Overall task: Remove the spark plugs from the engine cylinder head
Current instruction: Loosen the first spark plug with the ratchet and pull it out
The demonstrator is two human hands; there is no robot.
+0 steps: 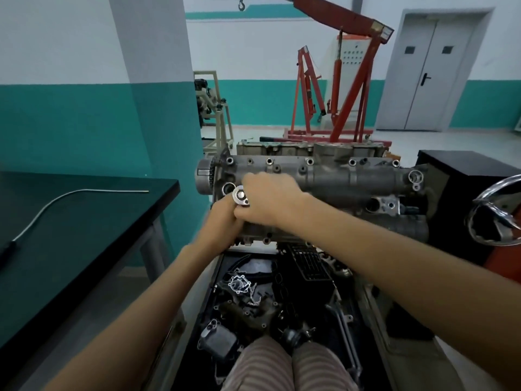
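Observation:
The grey engine cylinder head (pixel 338 176) lies across the stand in front of me. A chrome ratchet head (pixel 240 196) stands over the head's left end, beside an open round well (pixel 228 188). My right hand (pixel 267 197) is curled over the ratchet head from the right. My left hand (pixel 225 218) grips the ratchet's handle just below it; the handle is hidden under both hands. No spark plug shows; any socket below the ratchet is covered.
A black tray (pixel 208 300) under the engine holds several loose engine parts. A dark bench (pixel 84 221) with a thin bent rod (pixel 56 201) stands at left. A chrome emblem (pixel 496 215) is at right; a red engine hoist (pixel 338 80) stands behind.

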